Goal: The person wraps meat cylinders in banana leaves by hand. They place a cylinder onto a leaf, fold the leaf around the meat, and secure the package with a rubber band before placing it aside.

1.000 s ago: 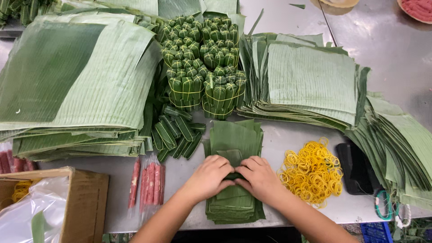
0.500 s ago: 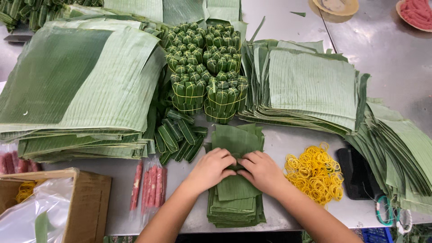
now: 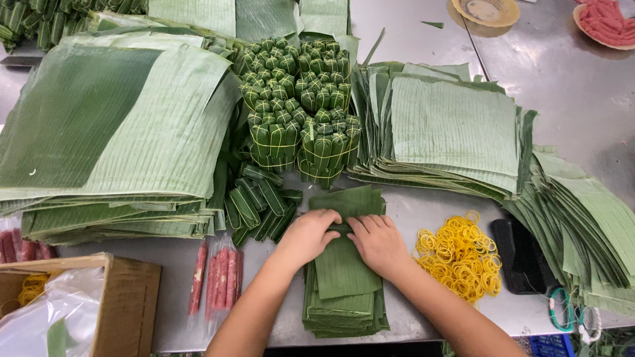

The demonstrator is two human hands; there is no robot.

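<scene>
Both hands rest on a small stack of cut banana leaf pieces [image 3: 344,291] at the near edge of a steel table [image 3: 562,73]. My left hand [image 3: 307,237] and my right hand [image 3: 378,243] press together over a rolled bit of leaf on top of the stack, fingertips meeting at the middle. Whatever lies inside the roll is hidden by the fingers. Just left lie a few pink sausage sticks [image 3: 217,277] in clear wrap. To the right sits a pile of yellow rubber bands [image 3: 463,254].
Bundles of tied leaf-wrapped rolls [image 3: 297,106] stand behind, loose rolls [image 3: 254,201] lie beside them. Large leaf stacks lie at left [image 3: 112,132], at right [image 3: 450,125] and at far right [image 3: 589,218]. A cardboard box [image 3: 126,304] is at bottom left; a black tray [image 3: 519,254] and scissors [image 3: 572,314] at right.
Both hands have shifted slightly away from me along the leaf stack, rolling the top leaf piece; they stay pressed together.
</scene>
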